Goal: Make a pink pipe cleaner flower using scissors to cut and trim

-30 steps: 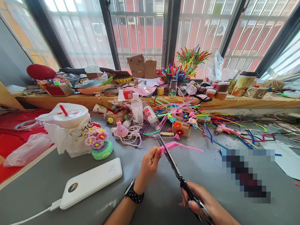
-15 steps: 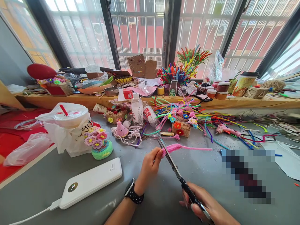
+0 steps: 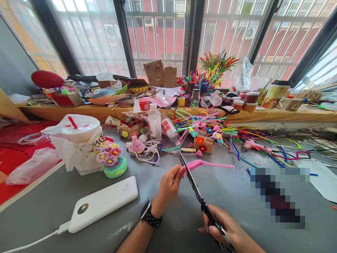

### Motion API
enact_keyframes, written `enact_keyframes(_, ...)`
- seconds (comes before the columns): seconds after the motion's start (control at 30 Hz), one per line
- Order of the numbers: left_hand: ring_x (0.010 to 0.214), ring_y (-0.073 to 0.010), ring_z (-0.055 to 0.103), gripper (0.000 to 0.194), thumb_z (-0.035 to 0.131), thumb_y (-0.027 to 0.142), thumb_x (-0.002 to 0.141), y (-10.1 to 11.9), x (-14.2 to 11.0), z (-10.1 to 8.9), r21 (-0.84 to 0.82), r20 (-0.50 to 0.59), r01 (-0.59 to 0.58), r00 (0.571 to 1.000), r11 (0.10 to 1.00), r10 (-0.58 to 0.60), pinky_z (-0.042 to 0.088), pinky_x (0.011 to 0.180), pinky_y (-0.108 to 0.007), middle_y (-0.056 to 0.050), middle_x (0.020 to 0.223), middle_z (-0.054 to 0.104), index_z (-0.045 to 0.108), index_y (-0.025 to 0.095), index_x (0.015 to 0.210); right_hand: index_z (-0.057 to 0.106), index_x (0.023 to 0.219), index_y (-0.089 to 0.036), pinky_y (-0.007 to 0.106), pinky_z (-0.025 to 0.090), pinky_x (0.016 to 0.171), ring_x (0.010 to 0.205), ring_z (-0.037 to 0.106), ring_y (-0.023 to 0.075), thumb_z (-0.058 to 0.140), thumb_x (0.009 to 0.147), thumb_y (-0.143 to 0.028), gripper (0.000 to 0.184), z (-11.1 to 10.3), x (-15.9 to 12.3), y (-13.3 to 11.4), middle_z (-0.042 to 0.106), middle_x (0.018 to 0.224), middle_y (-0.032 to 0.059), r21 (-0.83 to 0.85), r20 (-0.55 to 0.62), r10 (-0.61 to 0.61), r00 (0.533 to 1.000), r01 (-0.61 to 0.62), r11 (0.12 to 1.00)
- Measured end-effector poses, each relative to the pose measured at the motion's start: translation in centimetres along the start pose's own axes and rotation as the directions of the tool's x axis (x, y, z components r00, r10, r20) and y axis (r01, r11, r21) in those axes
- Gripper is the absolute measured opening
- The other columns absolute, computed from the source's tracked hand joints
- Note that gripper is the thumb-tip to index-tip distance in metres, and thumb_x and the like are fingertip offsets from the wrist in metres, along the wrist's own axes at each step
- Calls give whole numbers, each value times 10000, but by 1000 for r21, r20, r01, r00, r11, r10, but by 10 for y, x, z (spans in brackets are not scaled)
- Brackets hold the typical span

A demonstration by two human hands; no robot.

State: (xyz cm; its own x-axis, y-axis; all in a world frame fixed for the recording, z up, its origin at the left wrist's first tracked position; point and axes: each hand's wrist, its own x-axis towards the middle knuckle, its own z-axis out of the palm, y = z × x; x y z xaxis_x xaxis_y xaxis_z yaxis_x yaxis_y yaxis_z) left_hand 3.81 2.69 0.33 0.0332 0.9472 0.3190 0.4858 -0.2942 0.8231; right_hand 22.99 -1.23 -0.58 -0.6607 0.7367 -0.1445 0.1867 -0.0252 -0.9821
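Note:
Between thumb and fingers, my left hand [image 3: 170,181] pinches the near end of a fuzzy pink pipe cleaner piece [image 3: 195,164], whose thin tail stretches to the right above the table. My right hand [image 3: 222,226] grips a pair of scissors [image 3: 196,188] by the black handles. The long metal blades point up and away, crossing the pink piece just right of my left fingertips. Whether the blades touch the fuzz I cannot tell. A watch with a dotted black strap [image 3: 152,214] is on my left wrist.
A white power bank [image 3: 105,203] with a cable lies left, near a bagged cup [image 3: 79,140] and a green flower pot ornament [image 3: 115,168]. Bottles [image 3: 154,123], a flower basket [image 3: 204,144], loose pipe cleaners [image 3: 237,131] and a pink glue gun [image 3: 256,146] stand behind. A pixelated object [image 3: 279,196] lies right.
My right hand and the scissors have shifted slightly left, and the handles sit a little closer together or turned. The pink tail's tip has moved slightly left. My left hand keeps its pinch.

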Motion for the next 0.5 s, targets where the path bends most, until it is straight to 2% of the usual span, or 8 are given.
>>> enact_keyframes(0.13, 523, -106, 350, 294, 303, 311, 855, 1, 0, 2, -3, 32, -28, 999, 1000, 28, 267, 507, -221, 46, 559, 367, 388, 189, 602, 455, 718, -152, 310, 436, 701, 639, 385, 117, 452, 628, -673, 529, -5, 3, 1, 387, 704, -6, -18, -5, -31, 999, 31, 999)
enact_keyframes(0.27, 523, -107, 353, 296, 306, 311, 854, 1, 0, 2, 0, 54, -22, 998, 1000, 22, 268, 505, -225, 44, 560, 372, 400, 187, 602, 454, 668, -150, 297, 442, 655, 596, 369, 108, 475, 611, -668, 521, -10, 6, 7, 381, 648, -18, -73, -6, -27, 1000, 27, 997)
enact_keyframes(0.5, 505, -103, 326, 306, 312, 329, 844, -3, 3, 4, -12, 63, 3, 998, 1000, -3, 253, 488, -225, 53, 536, 340, 383, 187, 583, 451, 623, -150, 282, 442, 612, 539, 329, 92, 479, 609, -667, 517, -8, 10, 10, 355, 572, -38, -115, -25, -35, 999, 32, 993)
